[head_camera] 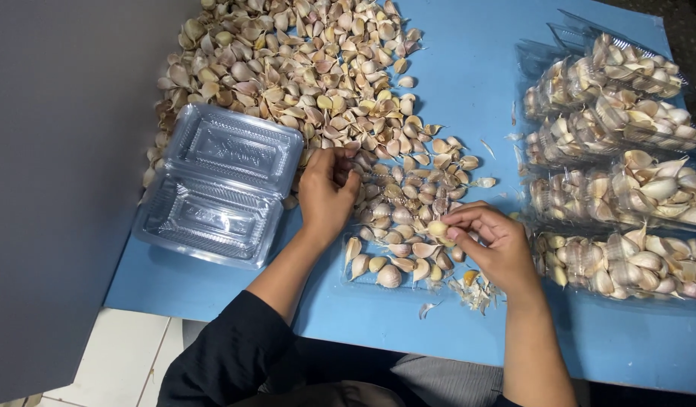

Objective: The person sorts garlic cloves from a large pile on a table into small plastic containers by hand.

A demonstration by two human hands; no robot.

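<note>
A large heap of loose garlic cloves (303, 68) covers the far part of a blue table (469, 83). My left hand (327, 192) rests at the near edge of the heap, its fingers curled over some cloves. My right hand (491, 245) pinches a single pale garlic clove (437, 228) between thumb and fingertips. Below both hands lies a clear shallow tray (393, 264) holding several cloves. Bits of garlic skin (476, 290) lie next to my right wrist.
An open, empty clear clamshell box (220, 185) sits at the left of the table. Several closed clear boxes filled with garlic (619, 173) are stacked along the right side. A grey wall (54, 188) borders the left; white floor tiles (129, 354) show below.
</note>
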